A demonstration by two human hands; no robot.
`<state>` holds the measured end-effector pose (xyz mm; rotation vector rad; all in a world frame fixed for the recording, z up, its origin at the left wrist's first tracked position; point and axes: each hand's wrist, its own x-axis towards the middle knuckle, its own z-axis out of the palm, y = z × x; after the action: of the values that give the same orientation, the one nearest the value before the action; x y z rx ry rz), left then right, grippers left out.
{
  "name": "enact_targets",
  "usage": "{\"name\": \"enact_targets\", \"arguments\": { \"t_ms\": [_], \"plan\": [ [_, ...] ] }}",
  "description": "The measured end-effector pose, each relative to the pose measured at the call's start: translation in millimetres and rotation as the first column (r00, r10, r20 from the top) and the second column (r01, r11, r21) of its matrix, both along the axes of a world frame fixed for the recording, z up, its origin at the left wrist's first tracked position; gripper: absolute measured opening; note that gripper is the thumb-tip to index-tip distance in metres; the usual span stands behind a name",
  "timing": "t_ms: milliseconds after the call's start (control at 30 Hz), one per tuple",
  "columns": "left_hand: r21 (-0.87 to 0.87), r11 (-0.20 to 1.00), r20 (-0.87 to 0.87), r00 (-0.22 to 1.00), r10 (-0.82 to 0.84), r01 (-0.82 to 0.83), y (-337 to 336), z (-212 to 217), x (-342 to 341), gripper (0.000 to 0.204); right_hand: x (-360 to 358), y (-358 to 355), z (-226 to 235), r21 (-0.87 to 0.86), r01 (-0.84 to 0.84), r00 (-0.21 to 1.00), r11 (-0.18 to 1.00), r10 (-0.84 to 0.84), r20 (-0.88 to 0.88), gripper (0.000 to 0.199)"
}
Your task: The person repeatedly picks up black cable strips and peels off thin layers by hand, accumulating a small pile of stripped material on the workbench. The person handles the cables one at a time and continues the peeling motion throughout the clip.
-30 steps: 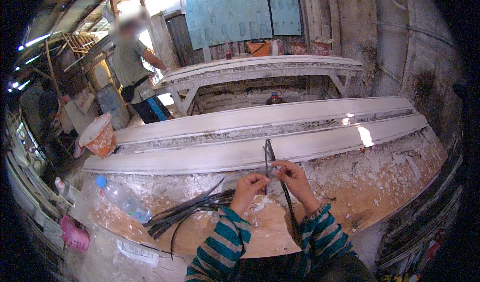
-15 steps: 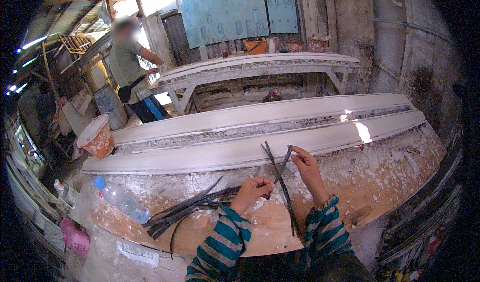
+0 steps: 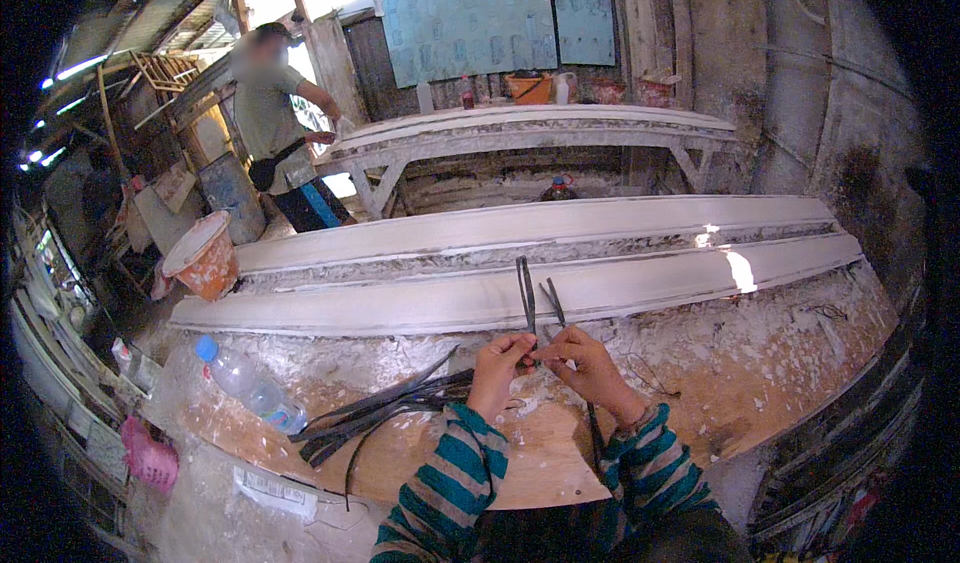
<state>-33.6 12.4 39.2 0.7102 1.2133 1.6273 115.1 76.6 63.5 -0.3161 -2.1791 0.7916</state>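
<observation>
My left hand (image 3: pixel 498 371) is closed in a pinch on a thin black strip (image 3: pixel 526 295), perhaps rubber, which sticks up folded above the fingers. Fingertips of my right hand (image 3: pixel 592 371) meet it there, closed at the same strip's lower part, mostly hidden by the fingers. Another black strip (image 3: pixel 553 303) passes behind the right hand and comes out below it toward the table's front edge. Beside my left wrist, a loose bundle of black strips (image 3: pixel 385 408) lies on the plywood table (image 3: pixel 540 463).
Two long white plaster-like mouldings (image 3: pixel 430 298) run across the table beyond my hands. A clear bottle with a blue cap (image 3: pixel 245 383) lies at left, near an orange bucket (image 3: pixel 205 263). A co-worker (image 3: pixel 270 123) stands at a far bench (image 3: pixel 530 128). White crumbs litter the tabletop.
My right hand has come down and left to meet my left hand. The held strip, earlier stretched slantwise between the hands, now stands up folded. The view has shifted slightly.
</observation>
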Motion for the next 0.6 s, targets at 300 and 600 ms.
{"name": "enact_targets", "arguments": {
  "t_ms": [300,600],
  "plan": [
    [0.022,0.999,0.032,0.999,-0.029,0.028,0.6,-2.2,-0.6,0.017,-1.7,-5.8,1.6,0.089,0.054,0.998,0.995,-0.052,-0.023,0.026],
    [0.025,0.999,0.059,0.998,-0.031,0.03,1.5,-3.8,0.2,0.013,-3.5,-4.0,-0.9,0.161,0.087,0.996,0.983,-0.082,-0.038,0.015]
  ]
}}
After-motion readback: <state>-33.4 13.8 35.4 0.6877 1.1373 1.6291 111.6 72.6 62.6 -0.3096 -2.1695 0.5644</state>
